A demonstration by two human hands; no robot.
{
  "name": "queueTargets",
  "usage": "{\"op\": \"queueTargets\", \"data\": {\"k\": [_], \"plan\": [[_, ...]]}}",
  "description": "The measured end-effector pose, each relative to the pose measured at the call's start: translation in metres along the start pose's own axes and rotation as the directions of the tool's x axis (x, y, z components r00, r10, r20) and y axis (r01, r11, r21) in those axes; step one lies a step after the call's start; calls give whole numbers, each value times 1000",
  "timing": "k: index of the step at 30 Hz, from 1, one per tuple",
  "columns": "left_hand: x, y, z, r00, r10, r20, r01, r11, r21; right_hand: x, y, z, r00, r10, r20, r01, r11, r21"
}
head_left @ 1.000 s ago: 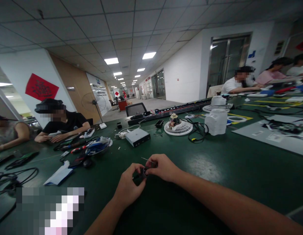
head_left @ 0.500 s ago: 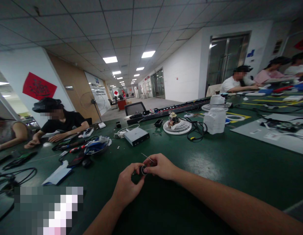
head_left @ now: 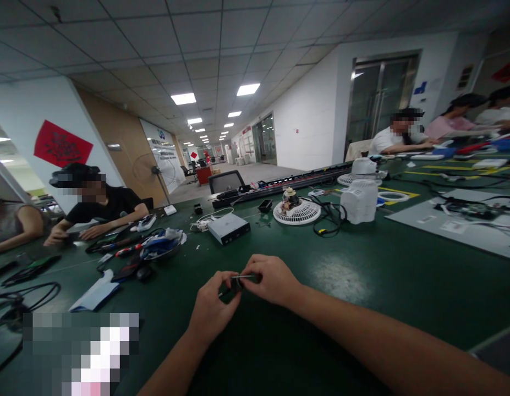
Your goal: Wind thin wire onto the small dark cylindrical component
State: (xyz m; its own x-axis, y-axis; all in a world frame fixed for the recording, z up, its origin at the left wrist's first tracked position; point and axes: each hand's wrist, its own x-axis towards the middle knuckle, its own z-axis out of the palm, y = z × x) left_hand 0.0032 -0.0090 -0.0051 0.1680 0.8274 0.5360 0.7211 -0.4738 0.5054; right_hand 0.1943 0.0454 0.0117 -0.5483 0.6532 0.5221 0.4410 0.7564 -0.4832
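Observation:
Just above the green table, my left hand (head_left: 212, 305) is closed on a small dark round part (head_left: 237, 284), pinched between thumb and fingers. My right hand (head_left: 273, 279) meets it from the right, its fingers closed on a thin metal rod (head_left: 243, 276). The rod lies nearly level across the top of the round part; whether it goes into it I cannot tell. The right fingertips are close against the part too, and fingers hide much of it.
Beyond my hands sit a grey box-shaped drive (head_left: 229, 227), a white fan base (head_left: 296, 211) with exposed motor and black cable, and a white plastic housing (head_left: 359, 202). A blue cloth (head_left: 94, 291) and tools lie left. Co-workers sit at the far left and right.
The thin rod has swung from slanting up and away to lying nearly level across the round part. My right hand has turned slightly; both hands stay together.

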Motion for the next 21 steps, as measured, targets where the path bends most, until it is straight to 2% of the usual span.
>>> {"op": "queueTargets", "data": {"k": [7, 14, 18, 21], "plan": [[-1, -1, 0, 1000, 10, -5, -10, 997, -73, 3, 5, -1, 997, -48, 54, 42, 994, 100], [-4, -5, 1, 994, 102, 36, -98, 991, -89, 3, 2, 2, 986, 140, 91, -152, 979, 139], [-4, -4, 1, 994, 107, 24, -105, 991, -77, 2, 6, 2, 972, 114, 204, -167, 949, 268], [-4, -2, 0, 992, 124, 25, -121, 989, -88, 2, 10, 3, 976, 101, 194, -152, 950, 273]]}}
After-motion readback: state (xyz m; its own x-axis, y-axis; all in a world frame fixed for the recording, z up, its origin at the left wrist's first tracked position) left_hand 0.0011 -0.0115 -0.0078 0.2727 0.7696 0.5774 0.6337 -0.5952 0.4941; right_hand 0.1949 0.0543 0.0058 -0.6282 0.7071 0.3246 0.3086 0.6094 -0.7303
